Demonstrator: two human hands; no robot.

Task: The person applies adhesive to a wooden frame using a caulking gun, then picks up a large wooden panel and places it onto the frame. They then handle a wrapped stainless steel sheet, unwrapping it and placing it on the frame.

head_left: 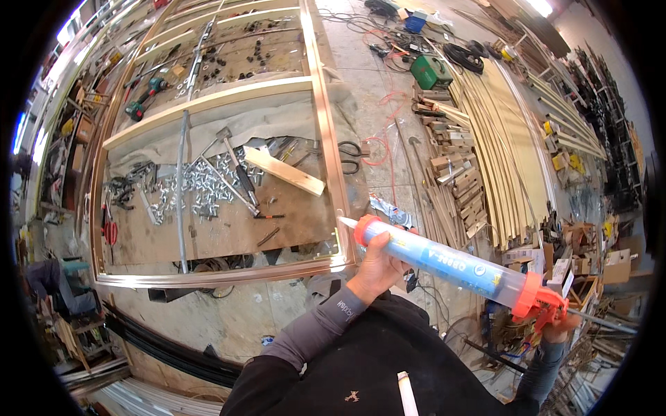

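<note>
A caulking gun [444,261] with a clear barrel, orange ends and a blue sealant pack inside lies tilted across my front. My left hand [378,269] is closed round the front of its barrel, just behind the orange cap. At the rear, my right hand [560,327] grips the orange handle, with most of its fingers hidden. The white nozzle [348,222] points left and appears at or just above the near right corner of a large brown frame [336,173]; whether it touches, I cannot tell.
Inside the frame are scattered bolts [208,191], a hammer [239,166], a short wood block [284,170] and a grey bar [182,194]. Black scissors [350,156] lie by its right side. Wood offcuts [458,180], long planks [499,145] and a green case [430,72] are to the right.
</note>
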